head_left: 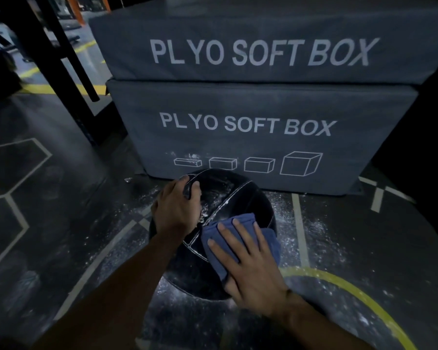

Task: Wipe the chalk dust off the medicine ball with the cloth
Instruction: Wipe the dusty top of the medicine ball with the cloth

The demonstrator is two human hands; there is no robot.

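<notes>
Pressing flat on the blue cloth (pixel 240 238), the right hand (pixel 250 263) is lying with its fingers (pixel 238 231) straight and slightly spread, pinning the cloth against the near right face of the medicine ball (pixel 225 198). The cloth is showing beyond the fingertips and to the right of them, bunched in folds; its near edge is hidden under the palm.

The left hand (pixel 175 208) is gripping the ball's upper left side, its fingers curled over the top and around what looks like a dark raised handle or strap; whether it is a handle cannot be told for sure. White chalk dust (pixel 208 205) is lying on the ball just right of these fingers, in the gap between the two hands, along a pale seam.

The ball, black with thin pale seams, is sitting on the dark floor (pixel 61 223), directly under both hands. More chalk is speckling the floor to the right of the right-hand fingers and below the ball. Beyond the fingertips of both hands, two grey boxes are standing stacked, lower box (pixel 250 122) and upper box (pixel 263 51), each printed "PLYO SOFT BOX"; the ball is just beside the lower one.
</notes>
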